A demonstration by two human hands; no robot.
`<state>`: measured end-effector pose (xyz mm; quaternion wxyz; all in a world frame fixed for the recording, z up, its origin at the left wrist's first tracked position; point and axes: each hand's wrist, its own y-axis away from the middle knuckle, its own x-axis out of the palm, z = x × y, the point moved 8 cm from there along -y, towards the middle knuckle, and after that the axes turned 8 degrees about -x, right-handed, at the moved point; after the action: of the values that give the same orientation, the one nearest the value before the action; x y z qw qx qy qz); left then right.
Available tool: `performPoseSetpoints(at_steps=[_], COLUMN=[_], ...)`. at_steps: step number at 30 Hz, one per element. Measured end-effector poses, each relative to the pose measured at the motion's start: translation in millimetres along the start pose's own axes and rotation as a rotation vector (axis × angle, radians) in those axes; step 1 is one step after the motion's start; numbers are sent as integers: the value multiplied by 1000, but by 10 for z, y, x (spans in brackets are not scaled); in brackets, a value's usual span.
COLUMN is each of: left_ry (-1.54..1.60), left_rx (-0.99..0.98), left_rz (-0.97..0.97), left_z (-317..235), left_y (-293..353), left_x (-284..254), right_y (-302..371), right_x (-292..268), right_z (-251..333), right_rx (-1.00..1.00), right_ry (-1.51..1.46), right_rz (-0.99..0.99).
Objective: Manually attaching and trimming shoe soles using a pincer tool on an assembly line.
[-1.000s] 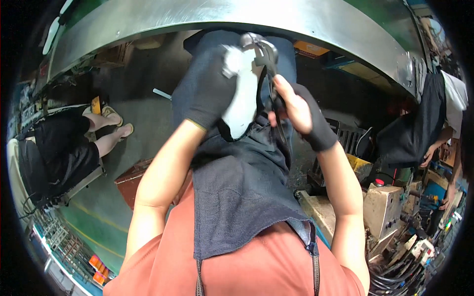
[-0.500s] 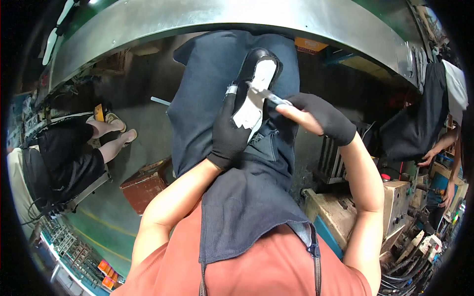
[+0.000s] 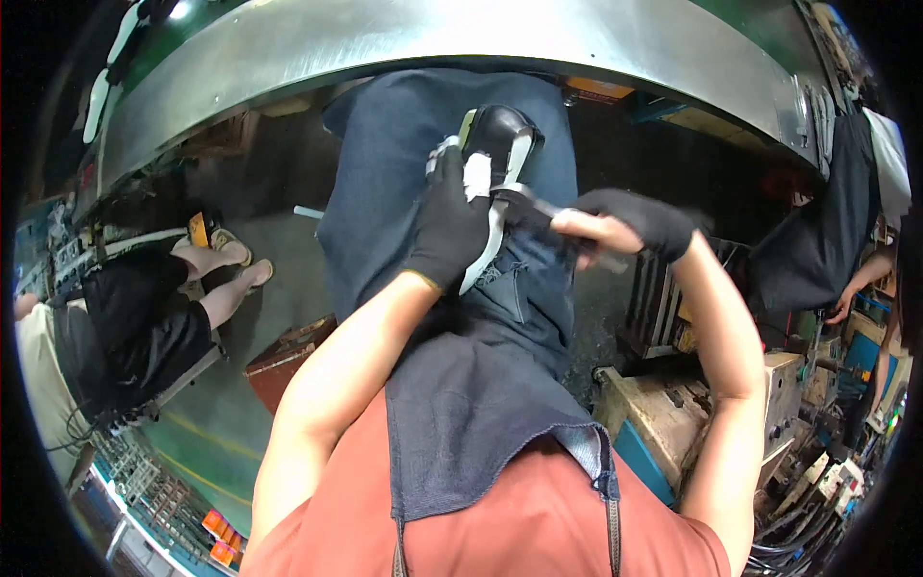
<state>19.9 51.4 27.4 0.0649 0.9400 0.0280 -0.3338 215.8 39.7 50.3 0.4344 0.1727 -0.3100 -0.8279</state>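
On my lap rests a shoe (image 3: 498, 130) with a glossy black upper and a white sole edge, its toe pointing away from me. My left hand (image 3: 450, 226), in a black glove with pale wrapping at a fingertip, is closed round the shoe's left side. A small white patch (image 3: 477, 176) shows beside its fingers; what it belongs to is unclear. My right hand (image 3: 620, 226), gloved with bare fingers, grips a metal hand tool (image 3: 517, 194) that looks like pincers. The tool's head meets the shoe's side near its middle. Motion blurs the handles.
A metal bench edge (image 3: 481, 43) curves across in front of my knees. At the left sits another person (image 3: 135, 317). A brown box (image 3: 288, 361) stands on the floor beside me. Worn machinery (image 3: 663, 418) and a person's arm (image 3: 846, 298) are on the right.
The shoe has turned, hiding most of its white underside and showing more black upper. My left fingers have shifted across it. My right hand has moved slightly right and down with the tool.
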Motion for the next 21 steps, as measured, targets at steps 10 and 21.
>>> performPoseSetpoints(at_steps=[10, 21], left_ry=[67, 1333], left_rx=[-86, -861], left_rz=[388, 448], left_z=[396, 991], left_y=[88, 801], left_x=[-54, 532], right_y=[300, 46], right_x=[275, 557], right_z=[1107, -485], right_rx=[-900, -26], right_ry=[295, -35], right_rz=[-490, -434])
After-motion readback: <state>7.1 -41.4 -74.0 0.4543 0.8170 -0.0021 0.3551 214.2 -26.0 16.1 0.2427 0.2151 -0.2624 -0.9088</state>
